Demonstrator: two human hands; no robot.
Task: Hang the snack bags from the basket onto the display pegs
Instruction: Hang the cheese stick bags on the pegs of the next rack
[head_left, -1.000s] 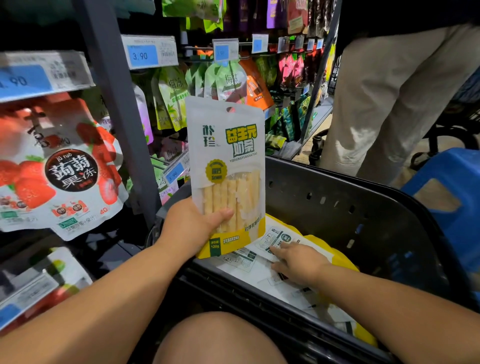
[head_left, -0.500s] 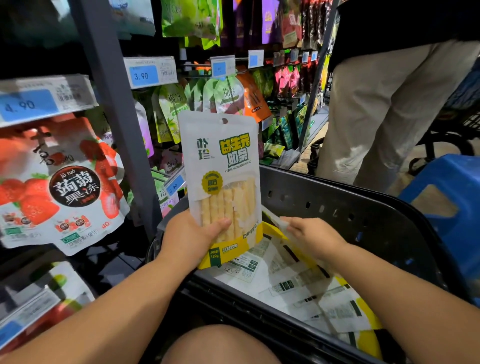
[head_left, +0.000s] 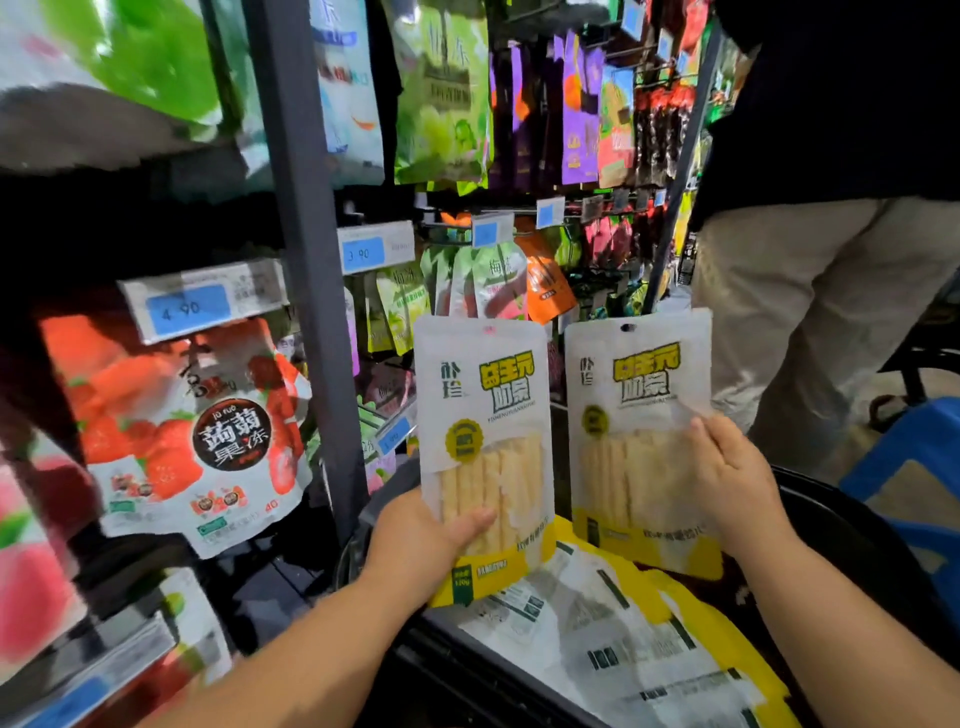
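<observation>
My left hand (head_left: 421, 545) grips a white and yellow snack bag (head_left: 485, 415) by its lower edge and holds it upright. Beside it, my right hand (head_left: 732, 483) holds a second identical snack bag (head_left: 634, 415) upright by its right side, hang hole at the top. Both bags are raised above the black basket (head_left: 852, 551). Several more bags (head_left: 613, 634) lie face down inside the basket. Display pegs (head_left: 457, 226) with hanging packets run along the rack behind.
A grey rack upright (head_left: 306, 260) stands left of the held bags. Strawberry jelly packs (head_left: 208, 431) hang at the left under a 4.90 price tag (head_left: 192, 306). A person in beige trousers (head_left: 795, 312) stands at the right, with a blue stool (head_left: 914, 467) below.
My right hand has lifted a second bag out of the basket and turned it upright beside the first. The view has tilted upward toward the rack.
</observation>
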